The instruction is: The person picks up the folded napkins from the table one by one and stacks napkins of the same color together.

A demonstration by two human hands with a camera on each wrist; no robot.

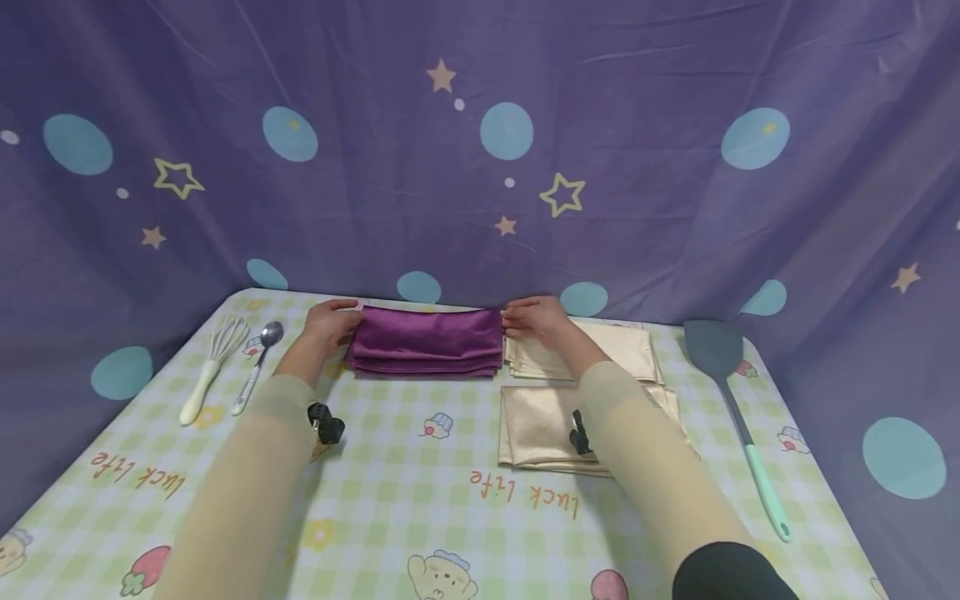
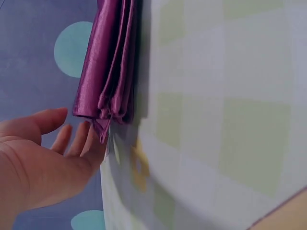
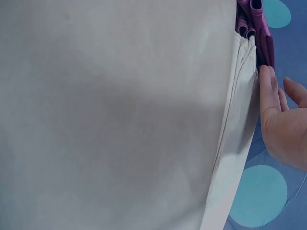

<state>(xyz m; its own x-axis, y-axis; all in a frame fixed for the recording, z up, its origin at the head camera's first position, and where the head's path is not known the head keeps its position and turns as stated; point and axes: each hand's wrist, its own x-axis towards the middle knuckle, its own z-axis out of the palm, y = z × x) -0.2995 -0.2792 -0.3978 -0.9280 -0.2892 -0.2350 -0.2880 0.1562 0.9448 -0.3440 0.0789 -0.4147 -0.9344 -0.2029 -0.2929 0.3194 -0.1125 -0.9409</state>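
A folded purple satin cloth lies in layers near the back of the table. At its left end is my left hand; in the left wrist view this hand has loosely bent fingers right by the layered edge, and nothing sits between thumb and fingers. My right hand is at the opposite end. Its fingers extend straight towards the purple cloth in the right wrist view, passing close over a folded cream cloth. A second folded cream cloth lies nearer, partly hidden under my right forearm.
On the left lie a whisk with a pale handle and a metal spoon. A grey spatula with a mint handle lies along the right side. A purple curtain hangs behind the checked tablecloth.
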